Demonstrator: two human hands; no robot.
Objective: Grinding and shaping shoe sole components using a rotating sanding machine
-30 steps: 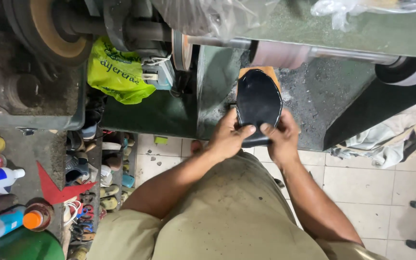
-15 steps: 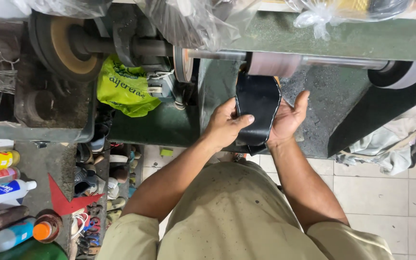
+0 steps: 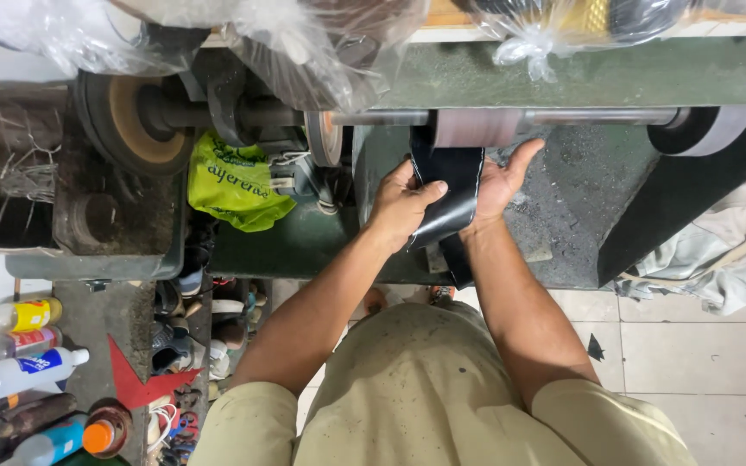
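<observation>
Left hand (image 3: 401, 210) and right hand (image 3: 501, 183) grasp a black sole piece (image 3: 449, 194), long axis vertical, top apparently against the sanding drum (image 3: 475, 128); its lower end is hidden.

The rubber sheet (image 3: 451, 194) in the hands is black and plain. The roller (image 3: 477, 128) above it is pinkish grey. The machine (image 3: 580, 78) is dark green with grey dusty spots. The round wheel (image 3: 127, 121) is tan in the middle with a black edge. The plastic bag (image 3: 230, 181) is bright yellow-green with dark green letters. The shirt (image 3: 433, 388) is light tan with tiny dark specks. The floor tiles (image 3: 692, 354) are pale cream. The star (image 3: 135, 380) is red. One bottle (image 3: 32, 315) is yellow, and another bottle (image 3: 32, 371) is white and blue.
</observation>
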